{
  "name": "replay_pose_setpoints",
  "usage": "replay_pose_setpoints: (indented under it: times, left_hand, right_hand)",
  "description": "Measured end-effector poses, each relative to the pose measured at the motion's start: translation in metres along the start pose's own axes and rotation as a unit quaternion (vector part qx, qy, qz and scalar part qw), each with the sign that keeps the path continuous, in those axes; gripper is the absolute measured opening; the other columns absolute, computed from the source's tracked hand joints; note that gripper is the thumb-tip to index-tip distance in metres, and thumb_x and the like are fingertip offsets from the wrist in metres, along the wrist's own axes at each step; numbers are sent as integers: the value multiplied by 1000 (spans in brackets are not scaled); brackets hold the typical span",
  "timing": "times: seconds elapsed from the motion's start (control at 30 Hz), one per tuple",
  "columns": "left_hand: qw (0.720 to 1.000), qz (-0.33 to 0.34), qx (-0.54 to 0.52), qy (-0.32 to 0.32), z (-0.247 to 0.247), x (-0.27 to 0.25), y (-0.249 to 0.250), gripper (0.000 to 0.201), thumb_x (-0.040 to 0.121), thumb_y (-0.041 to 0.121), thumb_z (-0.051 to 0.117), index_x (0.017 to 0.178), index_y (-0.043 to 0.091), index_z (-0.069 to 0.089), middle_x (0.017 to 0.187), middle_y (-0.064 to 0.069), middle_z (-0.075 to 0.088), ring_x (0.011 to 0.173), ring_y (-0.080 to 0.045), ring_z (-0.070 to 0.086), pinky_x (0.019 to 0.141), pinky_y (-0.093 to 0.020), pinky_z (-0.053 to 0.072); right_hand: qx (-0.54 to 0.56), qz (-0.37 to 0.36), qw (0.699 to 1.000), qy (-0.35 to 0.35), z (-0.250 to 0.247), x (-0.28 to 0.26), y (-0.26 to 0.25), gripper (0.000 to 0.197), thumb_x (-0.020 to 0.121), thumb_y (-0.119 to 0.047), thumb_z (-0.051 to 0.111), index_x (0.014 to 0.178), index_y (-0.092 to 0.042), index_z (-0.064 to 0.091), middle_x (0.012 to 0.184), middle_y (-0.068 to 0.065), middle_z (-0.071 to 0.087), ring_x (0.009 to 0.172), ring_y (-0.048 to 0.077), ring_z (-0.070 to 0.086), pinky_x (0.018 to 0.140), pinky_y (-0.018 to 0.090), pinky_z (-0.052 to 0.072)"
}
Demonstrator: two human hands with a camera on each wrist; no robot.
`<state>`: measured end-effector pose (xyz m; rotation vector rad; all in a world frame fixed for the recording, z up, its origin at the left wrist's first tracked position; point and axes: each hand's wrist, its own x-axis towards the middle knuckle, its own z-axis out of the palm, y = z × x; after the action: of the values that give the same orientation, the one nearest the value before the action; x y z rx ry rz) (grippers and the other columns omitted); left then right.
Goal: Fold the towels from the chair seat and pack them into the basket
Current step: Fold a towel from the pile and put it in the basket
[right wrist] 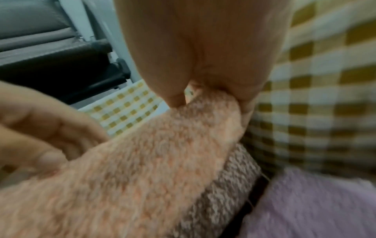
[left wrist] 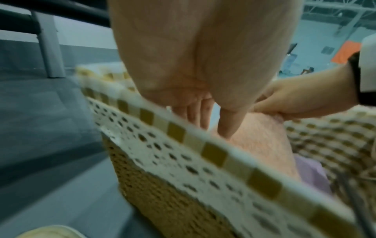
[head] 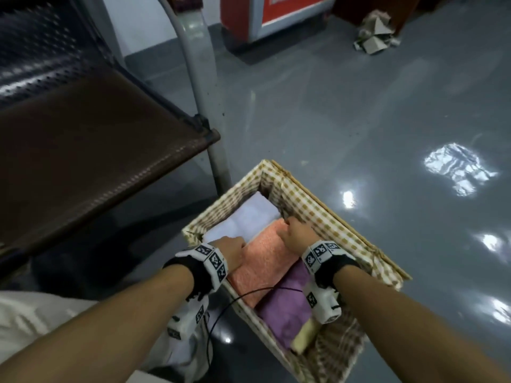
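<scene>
Your right hand (head: 295,233) pinches the orange towel (head: 265,261) at its far corner inside the basket (head: 340,225). Your left hand (head: 233,248), fingers (left wrist: 195,116) straight, presses its near edge, white towel (head: 249,217) beyond.

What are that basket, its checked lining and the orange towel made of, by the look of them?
The basket looks like woven straw or wicker: tan, matte plaited strands on its outer wall. Its checked lining seems thin cotton-like cloth, folded over the rim with a white lace-like edge. The orange towel looks like terry cloth: a fuzzy, looped pile, which the right hand pinches.
</scene>
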<state>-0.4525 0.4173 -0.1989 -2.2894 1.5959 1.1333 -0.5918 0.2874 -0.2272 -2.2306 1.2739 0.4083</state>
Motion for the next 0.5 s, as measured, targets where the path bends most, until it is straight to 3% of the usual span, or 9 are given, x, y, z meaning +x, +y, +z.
replay_pose_setpoints:
  times: [0.13,0.23,0.33,0.5]
  left_hand:
    - [994,-2,-79,73,-45,-25,-25,35,91,23,53,125,19,54,124,-4,60,112,-21,57,91,-25,44]
    - [977,12,-153,149,-91,-64,-46,23,89,22,58,111,19,64,114,-1,66,103,-17,61,88,-24,46]
    - [943,21,-210,259,-138,-118,-73,14,88,21,62,100,24,68,97,5,69,90,-10,60,82,-21,43]
    - [892,-24,-225,391,-191,-224,-146,9,86,27,63,94,29,67,91,10,67,89,-11,61,85,-28,47]
  right_hand:
    - [-44,-49,997,43,-31,-10,-28,36,93,-17,49,126,-5,43,110,13,60,94,28,59,78,34,49]
    - [-56,-127,989,56,-67,-19,-75,32,92,-15,50,122,-6,52,110,13,62,100,28,60,82,32,48]
    - [-81,-234,966,74,-101,-32,-148,25,88,-15,52,110,-9,62,112,12,65,106,28,60,89,33,48]
    - [-86,-397,908,99,-135,-65,-298,10,85,-18,61,92,-17,69,96,3,71,95,20,63,80,23,43]
